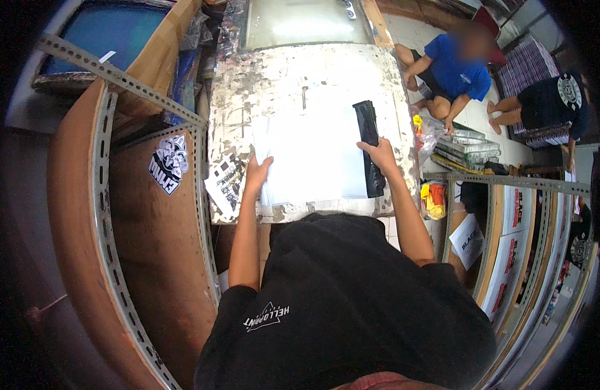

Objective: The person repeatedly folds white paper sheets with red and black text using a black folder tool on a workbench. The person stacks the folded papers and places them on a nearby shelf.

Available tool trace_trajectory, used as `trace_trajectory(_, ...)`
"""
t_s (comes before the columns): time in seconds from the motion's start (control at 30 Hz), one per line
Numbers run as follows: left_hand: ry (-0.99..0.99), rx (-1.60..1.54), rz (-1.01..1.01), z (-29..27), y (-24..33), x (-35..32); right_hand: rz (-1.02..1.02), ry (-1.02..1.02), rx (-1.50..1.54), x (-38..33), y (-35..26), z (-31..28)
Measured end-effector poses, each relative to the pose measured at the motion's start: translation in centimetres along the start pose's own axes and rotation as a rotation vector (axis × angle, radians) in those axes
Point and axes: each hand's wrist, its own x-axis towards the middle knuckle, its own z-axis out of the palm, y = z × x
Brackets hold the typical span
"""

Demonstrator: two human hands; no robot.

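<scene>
White sheets point(316, 159) lie on the paint-stained worktable point(248, 75), just in front of me. At their left edge my left hand point(257, 175) is closed, its thumb on top and its fingers mostly hidden at the side. My right hand point(381, 156) grips the opposite edge, thumb pressing on the white surface. Beneath that hand runs a folded black plastic strip or bag point(366, 120), lying along the right edge of the sheets. Whether my right fingers also hold the black plastic cannot be made out.
A printed black-and-white sheet point(226, 185) lies left of my left hand. A framed screen point(309, 23) rests at the table's far end. Metal racks point(108, 149) flank me. Two people sit or stand at the far right, one in a blue shirt point(457, 68).
</scene>
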Motion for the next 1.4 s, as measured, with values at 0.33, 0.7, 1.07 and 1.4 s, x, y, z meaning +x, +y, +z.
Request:
trace_trajectory(0.33, 0.189, -0.276, 0.507, 2.2, 3.9, -1.8, -0.552, 0.292, 0.239, -2.9, -4.3, -0.5)
trace_trajectory(0.7, 0.391, 0.025, 0.348, 2.9, 0.0, 0.3, -0.765, 0.361, 0.224, -1.3, -2.7, 0.6)
trace_trajectory(1.07, 0.038, 0.031, 0.185, 0.2, 9.3, -2.2, -0.404, 0.143, -0.166, -1.6, -5.2, -5.2)
trace_trajectory(1.4, -0.162, -0.148, -0.126, 3.2, 0.6, 3.7, 0.103, -0.139, 0.052, 5.1, 1.2, -5.5)
